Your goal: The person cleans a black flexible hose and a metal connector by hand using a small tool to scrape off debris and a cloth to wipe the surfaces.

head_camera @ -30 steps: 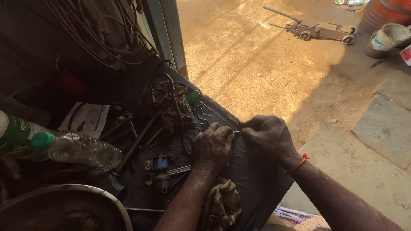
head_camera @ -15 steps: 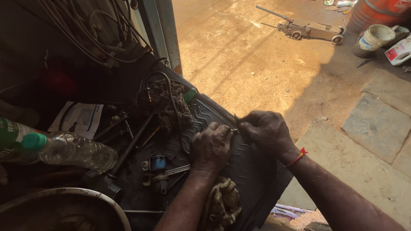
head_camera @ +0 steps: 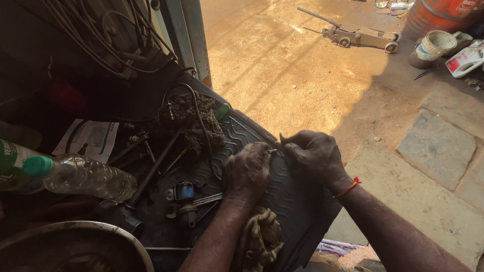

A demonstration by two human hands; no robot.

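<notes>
My left hand (head_camera: 246, 172) and my right hand (head_camera: 313, 155) meet over a dark ribbed rubber mat (head_camera: 292, 201). Between their fingertips is a small metal part (head_camera: 272, 150), pinched by the left fingers. The right hand is closed around a thin dark tool (head_camera: 282, 141) whose tip reaches that part. A red thread is tied around my right wrist. Much of the part is hidden by my fingers.
Left of my hands lie a clump of dirty waste fibre (head_camera: 194, 121), a long rod, spanners and a blue-topped part (head_camera: 186, 191). A plastic bottle (head_camera: 83, 177), a metal basin rim (head_camera: 75, 229), a rag (head_camera: 262, 236), a floor jack (head_camera: 360, 35) and buckets (head_camera: 436, 45) stand around.
The view has drifted slightly, shifting everything left. My hands stay together on the small part, with the right hand edging a little up and left.
</notes>
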